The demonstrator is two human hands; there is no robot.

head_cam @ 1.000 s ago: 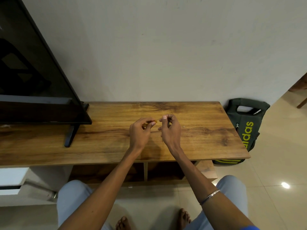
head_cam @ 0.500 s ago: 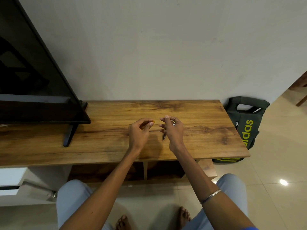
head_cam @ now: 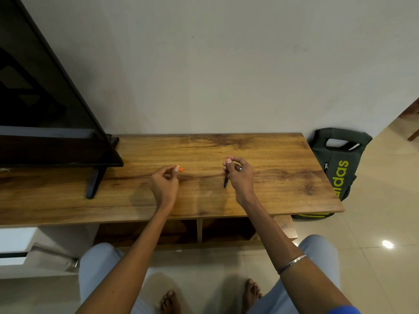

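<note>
The person wears pale grey-blue trousers (head_cam: pixel 97 266), and both bare feet (head_cam: pixel 169 301) show below. A thin silver metal bangle (head_cam: pixel 292 264) circles the right wrist, a dark band ring (head_cam: pixel 240 169) sits on the right hand (head_cam: pixel 238 177), and a bright blue sleeve edge (head_cam: pixel 342 310) shows at the upper arm.

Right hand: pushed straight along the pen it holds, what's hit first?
Probably the wooden tabletop: the right hand grips a dark pen tip-down over it; whether the tip already touches is unclear.

Orange piece (head_cam: pixel 181 169) left, dark pen (head_cam: pixel 225 183) right
</note>
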